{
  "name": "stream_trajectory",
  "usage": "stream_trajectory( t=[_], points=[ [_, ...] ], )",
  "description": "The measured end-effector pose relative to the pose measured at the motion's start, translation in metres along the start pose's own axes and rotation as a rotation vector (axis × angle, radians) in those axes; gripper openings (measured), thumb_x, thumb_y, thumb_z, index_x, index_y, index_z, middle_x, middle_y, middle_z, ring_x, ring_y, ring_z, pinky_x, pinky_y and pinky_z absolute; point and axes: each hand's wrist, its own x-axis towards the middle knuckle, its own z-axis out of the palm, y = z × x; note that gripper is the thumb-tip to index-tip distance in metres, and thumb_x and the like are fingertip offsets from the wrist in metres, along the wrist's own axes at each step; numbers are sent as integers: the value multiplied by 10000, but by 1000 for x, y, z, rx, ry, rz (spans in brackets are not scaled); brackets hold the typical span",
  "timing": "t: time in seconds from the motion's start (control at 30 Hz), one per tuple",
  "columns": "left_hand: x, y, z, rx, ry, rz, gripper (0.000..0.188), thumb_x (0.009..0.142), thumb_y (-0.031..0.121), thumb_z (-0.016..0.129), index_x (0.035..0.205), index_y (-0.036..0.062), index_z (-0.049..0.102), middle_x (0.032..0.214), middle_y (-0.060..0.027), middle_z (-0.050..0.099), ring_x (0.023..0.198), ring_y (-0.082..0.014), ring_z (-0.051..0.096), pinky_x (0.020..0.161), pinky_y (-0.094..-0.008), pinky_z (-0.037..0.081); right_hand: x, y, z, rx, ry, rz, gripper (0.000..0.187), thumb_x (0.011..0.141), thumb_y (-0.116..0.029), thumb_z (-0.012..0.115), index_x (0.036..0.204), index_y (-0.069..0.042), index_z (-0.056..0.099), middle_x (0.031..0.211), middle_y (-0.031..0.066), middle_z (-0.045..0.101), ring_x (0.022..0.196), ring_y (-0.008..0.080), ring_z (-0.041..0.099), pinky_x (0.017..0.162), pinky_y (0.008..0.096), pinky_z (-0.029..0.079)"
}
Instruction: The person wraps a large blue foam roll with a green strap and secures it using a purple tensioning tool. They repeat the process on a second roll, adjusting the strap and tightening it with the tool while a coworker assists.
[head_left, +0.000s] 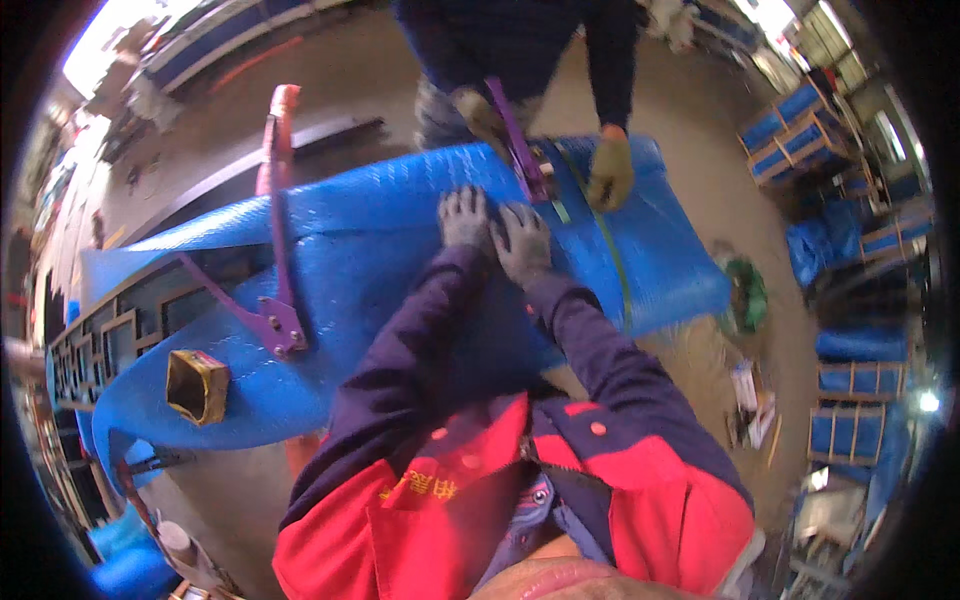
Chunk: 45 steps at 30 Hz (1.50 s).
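A long dark metal frame [122, 335] is wrapped in blue bubble sheeting [370, 270], with its left end showing through the gap. My left hand [465, 220], in a grey glove, lies flat on the sheeting with its fingers apart. Beside it my right hand [522, 243], gloved alike, rests open with fingers stretched out. Across from me a co-worker's gloved hand [482, 118] is at the handle of a purple strapping tool [525, 160]. Near it a green strap [607, 240] runs across the bundle, and the co-worker's other hand [610, 178] is by that strap.
A second purple lever tool [275, 325] and an open cardboard box [197, 387] sit on the bundle's left part. Green strapping [743, 295] lies on the floor past the right end. Blue-wrapped crates [795, 130] stand at right. An orange-pink support post [285, 110] rises behind the bundle.
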Motion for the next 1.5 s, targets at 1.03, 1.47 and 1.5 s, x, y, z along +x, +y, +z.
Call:
stream_trajectory(
  t=[1.03,1.47,1.5],
  points=[
    [3,17,-44,-20,-35,-7,758,920,522,618,1479,26,494,1547,-193,464,1464,-361,374,1249,-528,187,-239,80,-137,160,324,1006,544,872,-73,772,1322,66,500,1210,187,626,1112,300,633,975,387,508],
    [2,18,-47,-50,-39,-7,760,917,502,633,1482,16,487,1543,-198,464,1461,-371,373,1248,-533,187,-275,54,-106,273,196,947,466,850,-66,746,1263,-69,529,1080,137,687,893,295,704,811,421,547],
    [2,18,-46,-52,-34,-4,758,918,501,630,1482,16,487,1543,-197,465,1461,-370,372,1249,-531,186,-276,47,-111,234,152,905,447,848,-95,756,1240,-85,541,1035,125,699,851,301,708,771,424,548]
  ],
)
